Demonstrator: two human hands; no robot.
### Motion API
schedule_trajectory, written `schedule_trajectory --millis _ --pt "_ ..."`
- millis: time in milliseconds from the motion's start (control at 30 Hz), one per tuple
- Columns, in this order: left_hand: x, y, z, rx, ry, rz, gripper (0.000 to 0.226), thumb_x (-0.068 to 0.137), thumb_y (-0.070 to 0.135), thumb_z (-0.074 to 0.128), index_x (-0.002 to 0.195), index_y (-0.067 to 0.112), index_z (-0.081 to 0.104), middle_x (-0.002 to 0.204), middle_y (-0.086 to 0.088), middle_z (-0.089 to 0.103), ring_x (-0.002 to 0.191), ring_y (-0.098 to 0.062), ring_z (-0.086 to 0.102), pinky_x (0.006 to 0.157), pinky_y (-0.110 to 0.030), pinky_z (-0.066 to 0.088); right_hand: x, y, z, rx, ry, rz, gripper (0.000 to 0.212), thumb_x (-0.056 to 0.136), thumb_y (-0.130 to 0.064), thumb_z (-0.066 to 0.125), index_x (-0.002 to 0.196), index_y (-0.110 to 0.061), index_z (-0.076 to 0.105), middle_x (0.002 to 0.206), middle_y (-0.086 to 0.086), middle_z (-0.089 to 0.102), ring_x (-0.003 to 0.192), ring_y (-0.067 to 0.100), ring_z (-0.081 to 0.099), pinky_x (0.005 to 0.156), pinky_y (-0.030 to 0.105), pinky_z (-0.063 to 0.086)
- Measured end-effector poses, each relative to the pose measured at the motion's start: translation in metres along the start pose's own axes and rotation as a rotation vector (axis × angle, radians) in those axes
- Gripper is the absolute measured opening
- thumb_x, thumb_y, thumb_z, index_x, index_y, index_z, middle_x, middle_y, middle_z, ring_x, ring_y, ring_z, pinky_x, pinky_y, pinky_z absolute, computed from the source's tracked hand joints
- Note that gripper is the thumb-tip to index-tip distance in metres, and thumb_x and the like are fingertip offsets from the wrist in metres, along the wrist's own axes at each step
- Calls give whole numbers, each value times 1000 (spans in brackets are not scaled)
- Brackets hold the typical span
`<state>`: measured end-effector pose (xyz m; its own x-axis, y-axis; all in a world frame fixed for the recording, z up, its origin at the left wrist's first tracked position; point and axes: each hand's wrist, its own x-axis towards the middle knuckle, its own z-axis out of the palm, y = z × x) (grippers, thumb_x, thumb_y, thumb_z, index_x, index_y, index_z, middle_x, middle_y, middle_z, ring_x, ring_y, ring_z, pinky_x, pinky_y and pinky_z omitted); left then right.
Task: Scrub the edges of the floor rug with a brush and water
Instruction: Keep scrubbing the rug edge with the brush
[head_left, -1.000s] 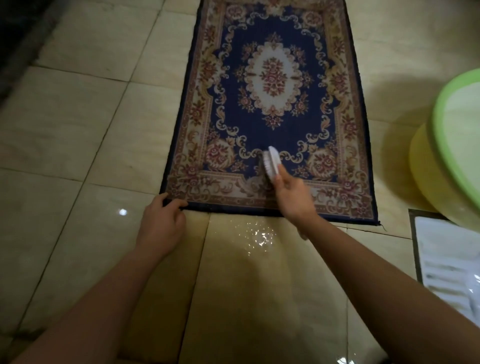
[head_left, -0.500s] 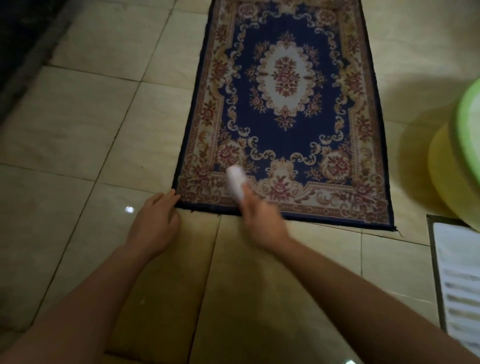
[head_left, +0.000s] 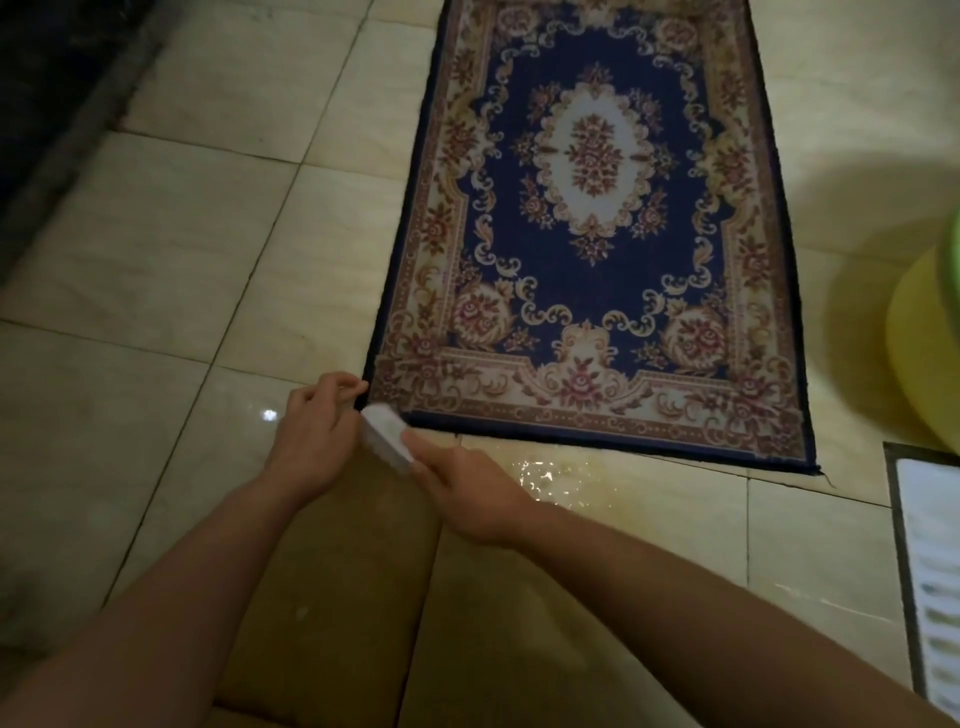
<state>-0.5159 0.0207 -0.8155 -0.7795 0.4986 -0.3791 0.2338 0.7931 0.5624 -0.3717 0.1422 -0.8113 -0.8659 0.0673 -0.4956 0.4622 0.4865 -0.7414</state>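
A dark blue floral rug (head_left: 597, 234) with a beige border lies flat on the tiled floor. My right hand (head_left: 467, 488) grips a white scrub brush (head_left: 387, 434) at the rug's near left corner. My left hand (head_left: 317, 431) sits just left of that corner, fingers curled and pinching the rug's edge. Part of the brush is hidden by my right hand. A wet patch (head_left: 540, 475) glistens on the tile just below the rug's near edge.
A yellow basin with a green rim (head_left: 930, 353) stands at the right edge. A white ribbed board in a dark frame (head_left: 930, 571) lies at the lower right. A dark strip (head_left: 57, 104) runs along the upper left. Beige tiles (head_left: 156, 260) spread to the left.
My right hand has carried the brush leftward along the rug's near edge, from its middle to the left corner. My left hand stays at the corner, its fingers now curled on the edge.
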Motion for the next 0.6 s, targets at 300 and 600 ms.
schedule_trajectory --millis 300,600 --pt "11 8 -5 -166 -15 -122 49 100 48 18 134 24 44 133 2 49 131 -17 29 101 -37 27 28 -2 -17 -67 65 14 46 104 -35 30 149 -28 27 107 15 64 86 26 62 76 43 54" --pt "7 32 12 -79 75 -148 52 100 46 21 142 20 34 139 -15 44 133 -28 27 104 -43 29 -4 19 -51 277 244 38 44 103 -34 38 146 -29 38 131 -2 57 111 15 55 83 22 41"
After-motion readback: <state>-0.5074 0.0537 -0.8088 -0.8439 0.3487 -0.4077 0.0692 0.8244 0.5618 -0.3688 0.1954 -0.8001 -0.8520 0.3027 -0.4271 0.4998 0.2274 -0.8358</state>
